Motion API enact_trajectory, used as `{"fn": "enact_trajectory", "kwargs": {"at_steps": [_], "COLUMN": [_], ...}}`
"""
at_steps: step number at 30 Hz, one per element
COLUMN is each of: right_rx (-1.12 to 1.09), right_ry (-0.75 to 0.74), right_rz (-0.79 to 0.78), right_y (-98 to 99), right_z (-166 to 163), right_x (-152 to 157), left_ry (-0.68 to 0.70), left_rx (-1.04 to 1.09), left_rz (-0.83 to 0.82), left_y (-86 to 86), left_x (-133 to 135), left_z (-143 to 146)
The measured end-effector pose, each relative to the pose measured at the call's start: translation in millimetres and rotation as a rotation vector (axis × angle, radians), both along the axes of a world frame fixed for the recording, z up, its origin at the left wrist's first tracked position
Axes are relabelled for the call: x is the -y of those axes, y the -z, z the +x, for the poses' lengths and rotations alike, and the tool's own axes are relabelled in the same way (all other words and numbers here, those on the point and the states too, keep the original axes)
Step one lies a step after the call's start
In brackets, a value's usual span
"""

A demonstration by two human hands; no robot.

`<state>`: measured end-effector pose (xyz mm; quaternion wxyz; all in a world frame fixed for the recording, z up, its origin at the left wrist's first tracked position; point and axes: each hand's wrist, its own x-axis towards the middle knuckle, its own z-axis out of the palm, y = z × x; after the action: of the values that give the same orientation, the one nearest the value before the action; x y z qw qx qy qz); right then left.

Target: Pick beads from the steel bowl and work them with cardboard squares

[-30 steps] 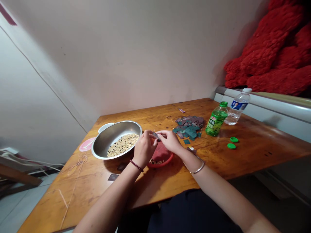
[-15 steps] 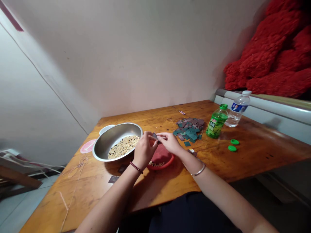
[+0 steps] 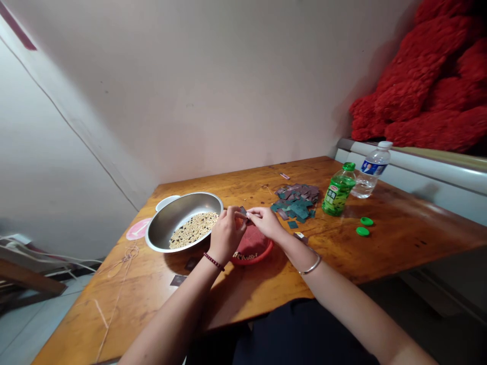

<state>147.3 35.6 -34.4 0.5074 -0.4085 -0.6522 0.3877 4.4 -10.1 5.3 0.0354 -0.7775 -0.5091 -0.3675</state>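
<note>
My left hand [image 3: 225,233] and my right hand [image 3: 266,222] meet above a small red basket [image 3: 254,249] that holds a few pale beads. Together their fingertips pinch a small dark square card [image 3: 242,210]. Just left of the hands stands a steel bowl [image 3: 178,218] with many pale and a few dark beads in it. A heap of small teal and purple cards [image 3: 297,198] lies to the right of my right hand. A red bead bracelet is on my left wrist and a silver bangle on my right.
A green bottle [image 3: 338,189] and a clear water bottle [image 3: 371,170] stand at the right of the wooden table [image 3: 399,228], with two green caps [image 3: 364,226] beside them. Thin string [image 3: 122,263] trails over the table's left part. Red fluffy fabric [image 3: 429,86] is piled behind.
Both hands stay over the red basket and shift only slightly, still working the small card between their fingertips. The view has drifted a little.
</note>
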Motion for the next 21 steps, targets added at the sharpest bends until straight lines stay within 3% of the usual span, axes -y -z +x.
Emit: {"fn": "enact_trajectory", "kwargs": {"at_steps": [21], "right_rx": [0.047], "right_ry": [0.034], "right_rz": [0.019], "right_y": [-9.7], "right_z": [2], "right_x": [8], "left_ry": [-0.077], "left_rx": [0.023], "left_rz": [0.022], "left_y": [-4.2], "left_x": [1], "left_z": [-1]}}
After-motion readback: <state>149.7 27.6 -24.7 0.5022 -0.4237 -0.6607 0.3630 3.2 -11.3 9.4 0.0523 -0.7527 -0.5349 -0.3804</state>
